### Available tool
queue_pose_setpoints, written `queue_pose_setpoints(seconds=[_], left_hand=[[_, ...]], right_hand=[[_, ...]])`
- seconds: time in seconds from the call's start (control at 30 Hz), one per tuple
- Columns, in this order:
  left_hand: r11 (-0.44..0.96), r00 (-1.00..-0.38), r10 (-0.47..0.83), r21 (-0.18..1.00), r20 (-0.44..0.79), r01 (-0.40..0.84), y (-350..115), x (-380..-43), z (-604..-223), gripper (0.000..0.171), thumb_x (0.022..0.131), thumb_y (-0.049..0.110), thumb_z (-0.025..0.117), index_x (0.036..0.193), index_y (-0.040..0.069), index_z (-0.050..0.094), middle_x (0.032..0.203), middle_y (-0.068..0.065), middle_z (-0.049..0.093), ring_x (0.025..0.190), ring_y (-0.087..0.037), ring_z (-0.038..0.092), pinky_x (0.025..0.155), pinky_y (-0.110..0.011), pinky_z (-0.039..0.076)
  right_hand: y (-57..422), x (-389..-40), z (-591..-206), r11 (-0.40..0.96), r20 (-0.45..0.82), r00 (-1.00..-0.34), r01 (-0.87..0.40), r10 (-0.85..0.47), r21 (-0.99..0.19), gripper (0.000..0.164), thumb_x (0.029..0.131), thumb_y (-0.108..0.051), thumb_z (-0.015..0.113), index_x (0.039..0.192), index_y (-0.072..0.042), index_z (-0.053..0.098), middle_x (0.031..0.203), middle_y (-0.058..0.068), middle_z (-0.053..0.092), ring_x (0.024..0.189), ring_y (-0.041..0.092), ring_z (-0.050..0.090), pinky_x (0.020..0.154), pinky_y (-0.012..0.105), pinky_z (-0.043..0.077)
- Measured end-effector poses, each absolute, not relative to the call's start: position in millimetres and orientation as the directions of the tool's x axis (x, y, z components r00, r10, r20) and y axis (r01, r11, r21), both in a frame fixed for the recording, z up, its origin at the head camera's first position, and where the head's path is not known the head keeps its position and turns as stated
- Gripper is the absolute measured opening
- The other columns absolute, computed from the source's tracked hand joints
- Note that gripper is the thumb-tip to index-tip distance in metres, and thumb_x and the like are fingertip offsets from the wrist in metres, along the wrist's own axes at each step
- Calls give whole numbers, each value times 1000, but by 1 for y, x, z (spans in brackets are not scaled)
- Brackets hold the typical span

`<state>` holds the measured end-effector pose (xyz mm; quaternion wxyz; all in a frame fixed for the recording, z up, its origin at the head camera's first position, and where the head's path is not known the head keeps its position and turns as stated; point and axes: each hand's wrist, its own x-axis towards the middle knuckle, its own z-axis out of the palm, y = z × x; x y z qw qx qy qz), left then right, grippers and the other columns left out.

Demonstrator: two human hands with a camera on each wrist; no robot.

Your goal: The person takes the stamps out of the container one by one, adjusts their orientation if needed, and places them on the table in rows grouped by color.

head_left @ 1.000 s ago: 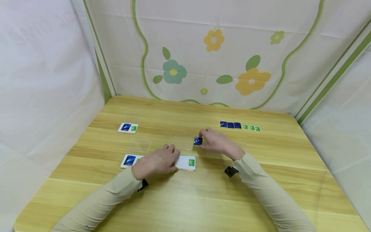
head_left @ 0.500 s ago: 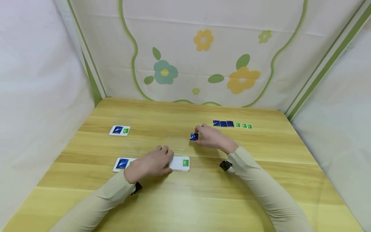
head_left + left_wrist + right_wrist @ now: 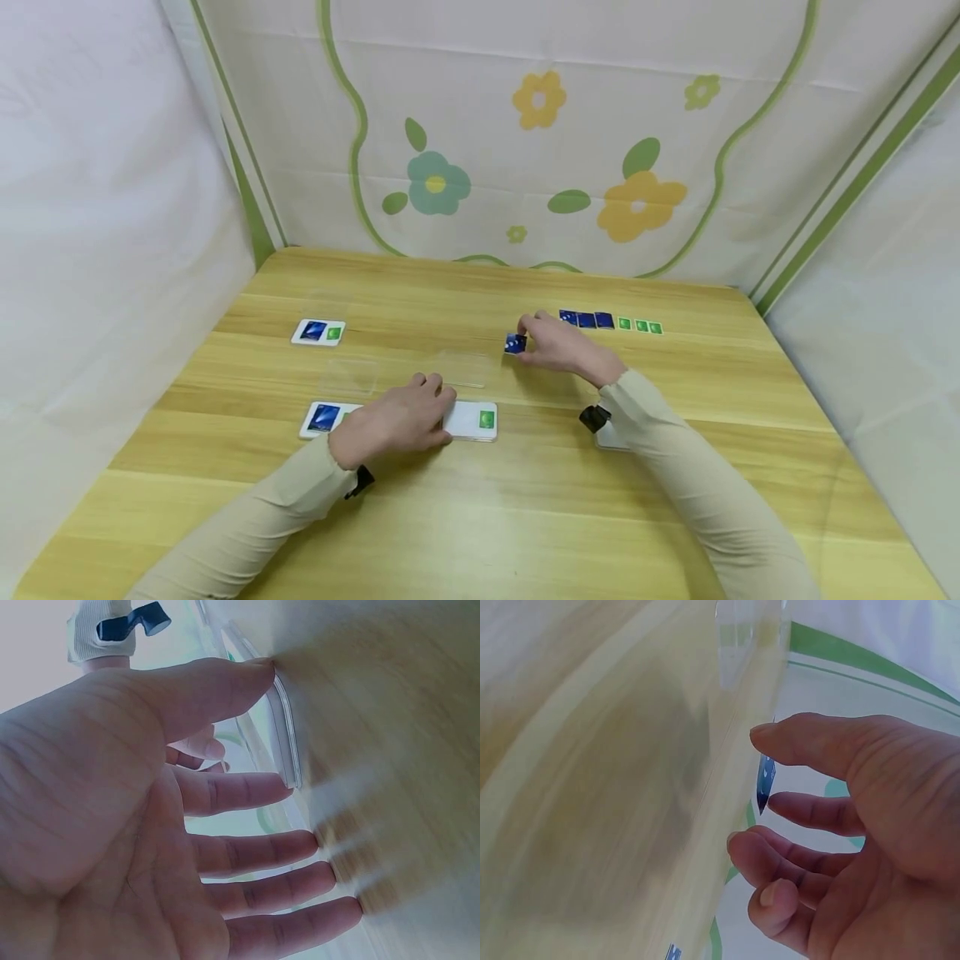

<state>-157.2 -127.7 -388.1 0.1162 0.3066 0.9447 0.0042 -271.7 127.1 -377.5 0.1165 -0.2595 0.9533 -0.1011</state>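
Note:
My left hand (image 3: 397,421) spans the left end of a flat white rectangular case (image 3: 467,421) with a green square at its right end. In the left wrist view, thumb and index fingertip hold the case (image 3: 285,735) at two corners of its edge; the other fingers are spread beside it. My right hand (image 3: 558,346) pinches a small dark blue picture card (image 3: 514,343) by its right edge, between thumb and index finger. The right wrist view shows this card (image 3: 766,776) edge-on near the fingertips, with the other fingers curled. A clear plate (image 3: 462,369) lies behind the white case.
Behind the right hand is a row of blue cards (image 3: 587,320) and green cards (image 3: 641,325). On the left lie two white cases with blue and green pictures, a far one (image 3: 318,332) and a near one (image 3: 324,418). Another white case (image 3: 613,437) shows under the right forearm.
My right hand has moved a little away from me with the blue card, toward the row at the back. The left hand stays on the white case. The head view has shifted slightly.

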Motion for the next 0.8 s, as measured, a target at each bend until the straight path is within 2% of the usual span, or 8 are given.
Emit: queue_pose_setpoints(seconds=[0.37,0.8], left_hand=[[815,-787,574,65,-226,576,-128,-157,-387,46,93,42,65,121,8,53,107,-8,53,89,-20,44,75,-32,44],[822,-792,561,53,-240,566,-128,-156,-389,48,93,44,64,124,9,53,110,-7,53,91,-19,45,77,-31,45]], right_hand=[[138,-288,-380,860,-176,-853,-443,-491,-255,44,92,-34,68,125,-8,55,117,15,59,91,22,56,77,37,49],[148,-298,-381,846,-165,-842,-464,-513,-264,42,92,-30,67,124,-5,55,118,18,59,103,28,58,87,43,50]])
